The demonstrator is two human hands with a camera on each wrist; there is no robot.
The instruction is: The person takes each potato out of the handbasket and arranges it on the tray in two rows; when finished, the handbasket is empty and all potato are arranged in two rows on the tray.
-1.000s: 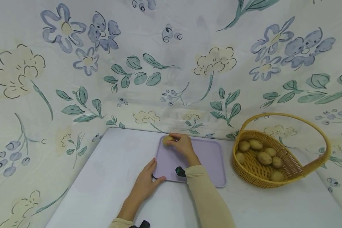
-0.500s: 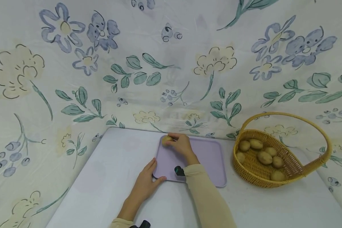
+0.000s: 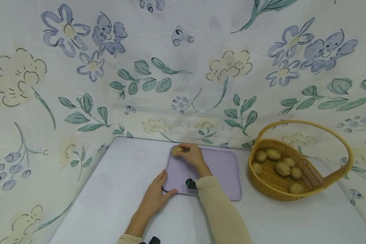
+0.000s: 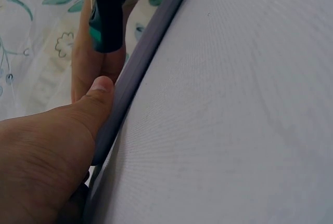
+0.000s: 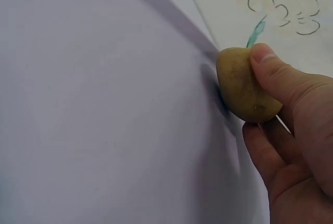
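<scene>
At the far left corner of the lavender tray (image 3: 222, 169), your right hand (image 3: 192, 156) pinches a potato (image 3: 176, 151) between curled fingers (image 5: 270, 65), just touching the surface, while your left hand (image 3: 154, 198) lies flat, thumb against the near-left rim on the bench (image 3: 109, 189).

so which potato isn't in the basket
The potato held by the right hand at the far left corner of the purple tray. The others all lie in the wicker basket.
</scene>
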